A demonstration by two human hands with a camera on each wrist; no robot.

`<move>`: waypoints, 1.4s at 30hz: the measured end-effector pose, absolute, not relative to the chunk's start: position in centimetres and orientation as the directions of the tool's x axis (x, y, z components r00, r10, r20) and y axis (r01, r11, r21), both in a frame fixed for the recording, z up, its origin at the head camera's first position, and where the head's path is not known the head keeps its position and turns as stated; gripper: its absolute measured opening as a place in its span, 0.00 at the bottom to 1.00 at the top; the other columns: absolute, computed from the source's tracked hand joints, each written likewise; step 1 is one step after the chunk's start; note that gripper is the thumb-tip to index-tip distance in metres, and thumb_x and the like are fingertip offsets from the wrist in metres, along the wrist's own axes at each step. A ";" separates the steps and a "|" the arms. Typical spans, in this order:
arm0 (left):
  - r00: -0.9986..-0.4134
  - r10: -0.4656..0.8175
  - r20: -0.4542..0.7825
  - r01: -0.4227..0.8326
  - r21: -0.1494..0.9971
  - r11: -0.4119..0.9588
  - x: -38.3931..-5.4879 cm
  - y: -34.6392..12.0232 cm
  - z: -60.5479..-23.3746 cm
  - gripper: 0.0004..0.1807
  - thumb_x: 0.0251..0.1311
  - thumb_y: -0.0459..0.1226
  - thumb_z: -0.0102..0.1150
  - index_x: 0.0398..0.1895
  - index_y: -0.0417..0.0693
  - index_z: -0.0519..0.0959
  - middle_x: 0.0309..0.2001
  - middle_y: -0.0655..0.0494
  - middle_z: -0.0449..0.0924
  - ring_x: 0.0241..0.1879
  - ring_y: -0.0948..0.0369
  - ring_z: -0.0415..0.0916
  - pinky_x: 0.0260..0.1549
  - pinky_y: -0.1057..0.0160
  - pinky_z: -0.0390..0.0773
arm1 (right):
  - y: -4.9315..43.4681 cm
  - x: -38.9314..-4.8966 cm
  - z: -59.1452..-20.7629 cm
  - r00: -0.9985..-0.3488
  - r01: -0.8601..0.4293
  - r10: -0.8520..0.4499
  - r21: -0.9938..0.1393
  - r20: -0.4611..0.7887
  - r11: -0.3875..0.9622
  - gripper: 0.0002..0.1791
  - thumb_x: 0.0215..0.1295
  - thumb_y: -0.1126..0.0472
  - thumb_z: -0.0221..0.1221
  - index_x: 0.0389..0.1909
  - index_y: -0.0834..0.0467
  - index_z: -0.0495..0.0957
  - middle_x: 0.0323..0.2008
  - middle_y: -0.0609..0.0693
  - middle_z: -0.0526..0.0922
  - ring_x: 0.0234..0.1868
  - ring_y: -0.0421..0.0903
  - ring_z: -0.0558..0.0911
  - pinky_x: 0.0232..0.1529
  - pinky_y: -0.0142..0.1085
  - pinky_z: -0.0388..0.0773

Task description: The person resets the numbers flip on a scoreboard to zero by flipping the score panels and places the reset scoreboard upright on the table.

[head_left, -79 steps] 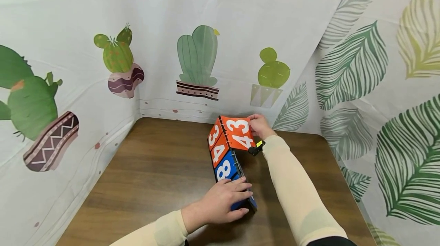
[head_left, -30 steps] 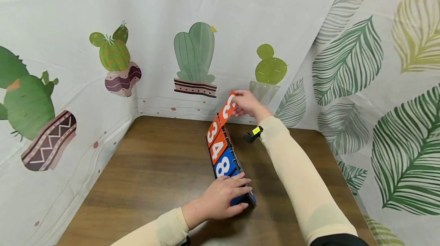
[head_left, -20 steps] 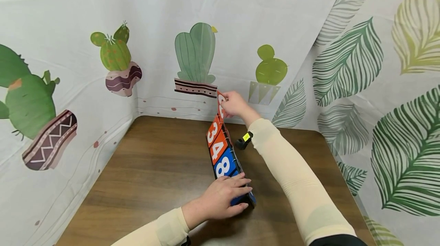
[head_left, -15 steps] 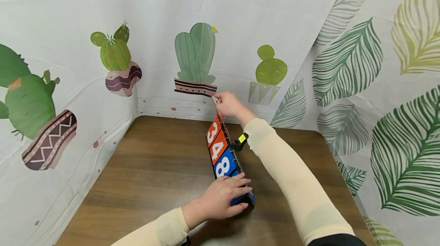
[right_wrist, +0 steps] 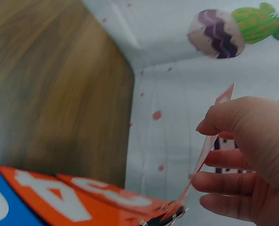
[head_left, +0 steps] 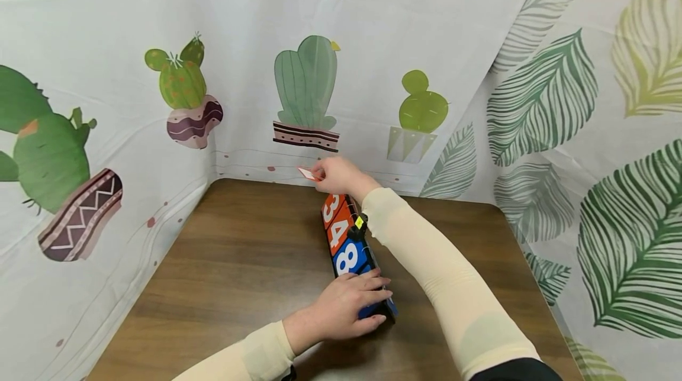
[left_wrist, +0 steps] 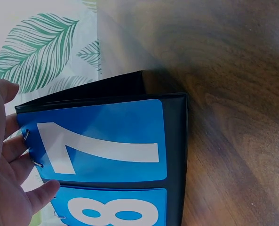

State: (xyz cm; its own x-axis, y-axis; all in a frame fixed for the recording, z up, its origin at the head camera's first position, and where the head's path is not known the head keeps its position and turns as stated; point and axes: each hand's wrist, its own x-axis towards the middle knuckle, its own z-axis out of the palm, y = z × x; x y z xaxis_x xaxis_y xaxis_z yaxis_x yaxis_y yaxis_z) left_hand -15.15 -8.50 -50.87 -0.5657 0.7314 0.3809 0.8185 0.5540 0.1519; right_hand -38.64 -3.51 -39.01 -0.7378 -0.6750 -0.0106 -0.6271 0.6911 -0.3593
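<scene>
A tabletop flip scoreboard (head_left: pixel 356 268) stands like a tent on the table, with red and blue number cards on rings along its top ridge. My left hand (head_left: pixel 343 308) rests over its near end, fingers lying across the ridge; the left wrist view shows them by the rings beside a blue card (left_wrist: pixel 101 146) reading 7. Over the far end, my right hand (head_left: pixel 339 176) pinches a red number card (head_left: pixel 308 174) between thumb and fingers. In the right wrist view this card (right_wrist: pixel 206 153) is seen nearly edge-on, above the red 3 (right_wrist: pixel 113 193).
The brown wooden table (head_left: pixel 234 262) extends on both sides of the scoreboard. A white cloth backdrop (head_left: pixel 245 97) with printed cacti and leaves rises close behind the scoreboard's far end. A small black device (head_left: pixel 358 228) with a yellow mark sits at the right wrist.
My right hand has lifted the red card from the scoreboard's right side, up over the ridge and across to the left. My left hand has stayed on the near end.
</scene>
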 end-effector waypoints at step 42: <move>-0.580 0.715 0.391 0.807 0.150 0.572 -15.2 -8.3 -51.3 0.23 0.74 0.56 0.51 0.64 0.62 0.80 0.68 0.59 0.78 0.75 0.58 0.68 0.61 0.53 0.78 | 0.1 -40.2 -44.4 -0.742 -0.661 -0.664 -0.063 -0.093 0.748 0.14 0.63 0.49 0.70 0.46 0.50 0.89 0.49 0.51 0.74 0.48 0.48 0.78 0.53 0.43 0.80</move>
